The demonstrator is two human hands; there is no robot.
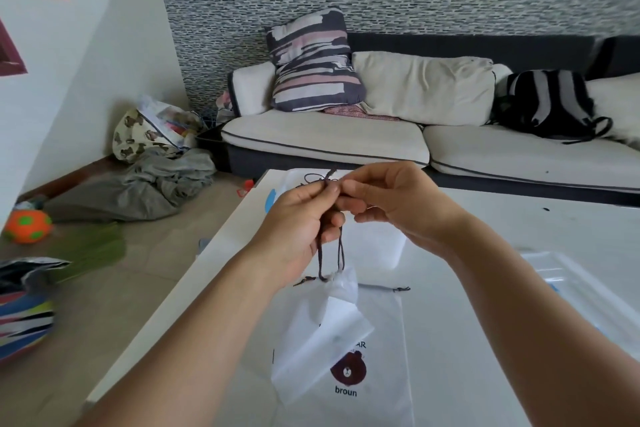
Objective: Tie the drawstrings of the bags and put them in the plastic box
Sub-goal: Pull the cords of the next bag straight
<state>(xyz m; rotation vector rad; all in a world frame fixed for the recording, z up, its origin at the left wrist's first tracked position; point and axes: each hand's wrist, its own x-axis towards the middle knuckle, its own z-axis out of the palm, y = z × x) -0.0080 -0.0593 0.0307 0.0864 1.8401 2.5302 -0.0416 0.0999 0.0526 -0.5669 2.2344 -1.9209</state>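
Observation:
A white drawstring bag (322,333) hangs gathered from its dark brown drawstring (341,253) above the white table (485,340). My left hand (298,222) and my right hand (391,201) both pinch the drawstring near its top, fingertips close together, with small loops of cord sticking up between them. Under the hanging bag lies another white bag (377,378) flat on the table, printed with a brown bear face and the word "broun". The clear plastic box (298,184) sits at the table's far edge, mostly hidden behind my hands.
A clear plastic lid (568,281) lies on the table at the right. Beyond the table stands a sofa (329,139) with cushions and a black backpack (550,104). The floor on the left holds grey cloth (145,187), an orange ball (29,225) and bags.

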